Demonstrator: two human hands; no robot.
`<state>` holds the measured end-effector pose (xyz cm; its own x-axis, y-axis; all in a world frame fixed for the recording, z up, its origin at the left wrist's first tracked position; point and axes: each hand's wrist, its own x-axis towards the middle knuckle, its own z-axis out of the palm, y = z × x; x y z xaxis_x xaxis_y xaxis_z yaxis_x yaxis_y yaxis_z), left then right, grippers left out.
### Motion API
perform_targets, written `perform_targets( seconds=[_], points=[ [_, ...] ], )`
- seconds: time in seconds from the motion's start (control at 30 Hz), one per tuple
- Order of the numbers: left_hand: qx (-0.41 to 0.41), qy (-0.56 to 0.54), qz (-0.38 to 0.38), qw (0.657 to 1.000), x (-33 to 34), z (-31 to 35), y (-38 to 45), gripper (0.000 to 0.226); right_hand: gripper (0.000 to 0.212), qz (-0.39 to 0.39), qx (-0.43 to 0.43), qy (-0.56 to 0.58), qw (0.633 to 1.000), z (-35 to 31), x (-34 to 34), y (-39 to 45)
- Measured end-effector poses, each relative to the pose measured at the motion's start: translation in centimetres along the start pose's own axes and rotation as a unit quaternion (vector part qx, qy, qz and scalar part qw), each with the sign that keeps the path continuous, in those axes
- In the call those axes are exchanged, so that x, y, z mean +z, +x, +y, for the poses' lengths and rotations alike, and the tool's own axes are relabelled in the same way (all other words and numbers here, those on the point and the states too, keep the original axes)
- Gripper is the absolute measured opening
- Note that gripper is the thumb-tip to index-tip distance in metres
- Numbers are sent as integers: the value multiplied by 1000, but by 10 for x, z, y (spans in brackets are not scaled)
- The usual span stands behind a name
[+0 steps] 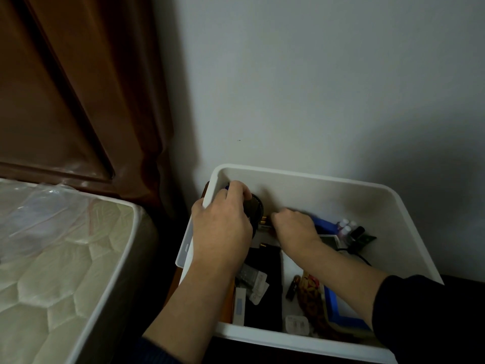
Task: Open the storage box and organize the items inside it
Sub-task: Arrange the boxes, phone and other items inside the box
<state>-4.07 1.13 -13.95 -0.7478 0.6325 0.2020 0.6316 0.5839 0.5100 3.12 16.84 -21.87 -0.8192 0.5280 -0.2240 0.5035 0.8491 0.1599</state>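
While the open white storage box sits against the wall, the left hand grips a round black case at its far-left corner, seemingly to clear room, as the right hand curls over small items beside it.

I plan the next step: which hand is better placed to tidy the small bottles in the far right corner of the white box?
Probably the right hand: it lies nearer the small bottles, while the left hand grips a round black item.

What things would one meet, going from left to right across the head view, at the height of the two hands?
Mattress → left hand gripping a round black object → right hand → blue tray → small bottles → right wall of the white storage box.
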Motion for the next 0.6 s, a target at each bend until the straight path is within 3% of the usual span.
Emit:
perform_targets(
  seconds=[0.17,0.33,0.4,0.5,0.6],
  points=[
    [-4,0,1,1000,1,0,0,35,21,4,-22,3,1000,1,2,-2],
    [-1,2,3,1000,1,-1,0,33,19,34,18,103,994,7,7,-2],
    [0,3,2,1000,1,-1,0,35,12,3,43,114,992,8,5,0],
    [-3,3,-3,1000,1,-1,0,35,18,-95,66,111,987,7,3,-1],
    [-4,-1,-6,1000,1,-1,0,35,7,-82,38,88,992,8,7,-4]
  ],
)
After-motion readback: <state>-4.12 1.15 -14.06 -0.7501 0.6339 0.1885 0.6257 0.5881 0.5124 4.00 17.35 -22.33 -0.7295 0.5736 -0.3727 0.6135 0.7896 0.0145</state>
